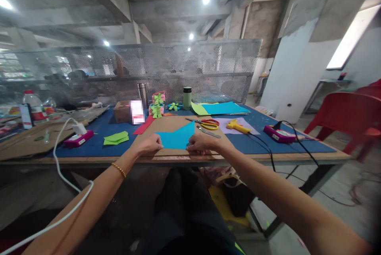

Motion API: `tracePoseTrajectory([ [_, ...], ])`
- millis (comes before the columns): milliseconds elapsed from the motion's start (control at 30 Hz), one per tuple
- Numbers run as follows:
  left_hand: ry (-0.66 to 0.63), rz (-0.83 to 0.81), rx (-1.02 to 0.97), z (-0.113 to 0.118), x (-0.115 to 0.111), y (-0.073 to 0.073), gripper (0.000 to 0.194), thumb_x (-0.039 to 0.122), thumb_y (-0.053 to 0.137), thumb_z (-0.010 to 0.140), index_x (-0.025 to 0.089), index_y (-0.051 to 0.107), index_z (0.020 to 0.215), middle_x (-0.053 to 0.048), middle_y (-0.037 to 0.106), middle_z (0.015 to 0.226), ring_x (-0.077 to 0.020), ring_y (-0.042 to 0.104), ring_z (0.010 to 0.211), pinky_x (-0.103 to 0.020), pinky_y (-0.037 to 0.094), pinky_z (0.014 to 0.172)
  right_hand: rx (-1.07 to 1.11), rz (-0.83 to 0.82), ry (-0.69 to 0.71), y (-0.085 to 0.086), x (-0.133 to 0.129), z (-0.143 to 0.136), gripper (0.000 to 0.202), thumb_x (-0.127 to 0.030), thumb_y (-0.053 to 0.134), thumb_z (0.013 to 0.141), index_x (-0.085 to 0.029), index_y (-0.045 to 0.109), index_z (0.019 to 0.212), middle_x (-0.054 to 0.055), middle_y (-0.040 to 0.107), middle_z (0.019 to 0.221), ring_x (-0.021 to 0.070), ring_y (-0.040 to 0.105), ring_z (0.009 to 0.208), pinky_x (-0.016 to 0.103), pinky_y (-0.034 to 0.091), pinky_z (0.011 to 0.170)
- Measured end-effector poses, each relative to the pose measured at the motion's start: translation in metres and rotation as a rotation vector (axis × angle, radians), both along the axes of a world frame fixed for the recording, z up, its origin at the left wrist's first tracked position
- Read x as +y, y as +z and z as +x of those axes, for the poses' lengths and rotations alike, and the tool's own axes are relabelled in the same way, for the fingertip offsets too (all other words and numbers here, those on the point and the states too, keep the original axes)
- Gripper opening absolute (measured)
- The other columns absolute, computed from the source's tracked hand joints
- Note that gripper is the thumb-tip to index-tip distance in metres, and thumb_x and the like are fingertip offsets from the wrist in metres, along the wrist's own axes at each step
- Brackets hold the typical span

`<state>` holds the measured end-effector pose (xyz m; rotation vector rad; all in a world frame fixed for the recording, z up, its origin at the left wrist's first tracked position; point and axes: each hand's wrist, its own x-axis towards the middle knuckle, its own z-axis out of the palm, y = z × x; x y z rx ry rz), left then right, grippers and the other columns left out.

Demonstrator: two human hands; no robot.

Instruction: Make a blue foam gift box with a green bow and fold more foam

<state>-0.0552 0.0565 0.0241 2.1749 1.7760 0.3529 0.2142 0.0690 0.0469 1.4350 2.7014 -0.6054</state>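
Where both forearms stretch up from the bottom corners toward the middle of the frame, left hand (149, 144) curled knuckles-up on the lower left corner of a blue paper sheet (177, 137), fingers bunched together and pressing its edge; whether anything is pinched underneath, impossible to tell. Right hand (202, 142) laid on the lower right corner of the same sheet, fingers folded close and tips on the paper. Gold bead bracelet (118, 169) round the left wrist. Sheet flat on a brown cardboard panel (169, 124) at the near edge of the bench (256, 155), centre of the frame, its upper edge cut in a notch.

Just beyond the sheet, slightly right: scissors (205, 123) with red and yellow handles, and beside them a yellow glue gun (237, 127) on a pale lilac sheet. Further right, a pink box (279, 134) with a black cord trailing off the bench edge. Left of centre, green paper scraps (116, 138) and another pink box (78, 140), a white cable running from it down to the lower left. Toward the back, a green flask (187, 98), small green paper bows and a stack of blue and green sheets (222, 108). Red plastic chair (348, 116) at the right edge.
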Motion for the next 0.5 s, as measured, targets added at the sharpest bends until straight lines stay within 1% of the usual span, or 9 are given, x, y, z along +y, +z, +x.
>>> tracePoseTrajectory([
  [100, 0.018, -0.015, 0.028, -0.012, 0.002, 0.002, 0.011, 0.029, 0.063, 0.066, 0.017, 0.063, 0.065, 0.000, 0.063, 0.066, -0.0162, 0.058, 0.070, -0.023, 0.036, 0.059, -0.009, 0.020, -0.002, 0.003, -0.003, 0.000, 0.027, -0.039, 0.059, 0.082, -0.018, 0.061, 0.067, 0.000, 0.063, 0.055, 0.0123, 0.058, 0.052, 0.022, 0.037, 0.054],
  [300, 0.027, -0.050, -0.020, -0.030, 0.006, 0.002, 0.009, 0.026, 0.060, 0.063, 0.017, 0.060, 0.065, 0.001, 0.060, 0.065, -0.0154, 0.057, 0.070, -0.023, 0.038, 0.061, -0.012, -0.003, -0.032, 0.006, -0.008, -0.002, 0.028, -0.042, 0.059, 0.082, -0.018, 0.061, 0.067, 0.000, 0.062, 0.055, 0.0138, 0.059, 0.054, 0.024, 0.039, 0.056],
  [433, 0.067, -0.057, 0.036, -0.045, 0.008, 0.003, 0.009, 0.023, 0.061, 0.063, 0.017, 0.056, 0.059, 0.002, 0.058, 0.062, -0.0154, 0.057, 0.068, -0.023, 0.039, 0.062, 0.006, 0.000, -0.029, 0.005, -0.007, -0.002, 0.028, -0.041, 0.059, 0.081, -0.018, 0.060, 0.066, 0.000, 0.062, 0.054, 0.0143, 0.059, 0.053, 0.024, 0.039, 0.055],
  [500, 0.099, -0.053, 0.070, -0.050, 0.006, 0.005, 0.010, 0.022, 0.061, 0.066, 0.017, 0.056, 0.059, 0.000, 0.059, 0.062, -0.0173, 0.059, 0.070, -0.024, 0.040, 0.063, 0.004, 0.000, -0.028, 0.005, -0.007, -0.002, 0.027, -0.041, 0.059, 0.081, -0.018, 0.060, 0.066, 0.000, 0.062, 0.054, 0.0143, 0.059, 0.053, 0.024, 0.039, 0.055],
])
